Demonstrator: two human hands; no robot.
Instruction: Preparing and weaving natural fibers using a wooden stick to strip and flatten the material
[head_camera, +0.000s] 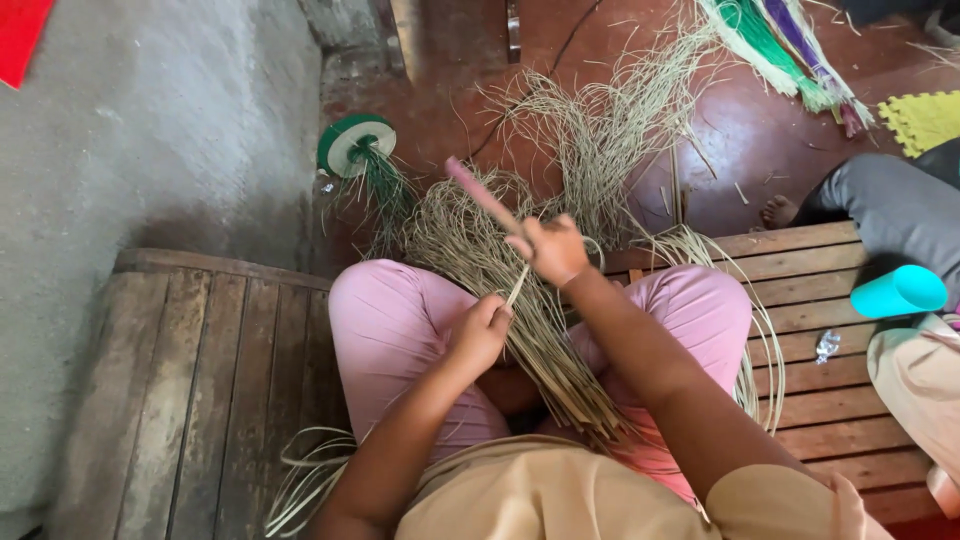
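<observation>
A: How far along?
B: Early, I'd judge. The right hand grips a pink stick; the left hand pinches one strand off the straw bundle on the lap.
A: Left to do?
B: Most straw lies loose.

The lower ends of the pale reed bundle are lying hidden under the right hand's forearm. A seated person is being cropped by the right edge, and coloured strands by the top.
</observation>
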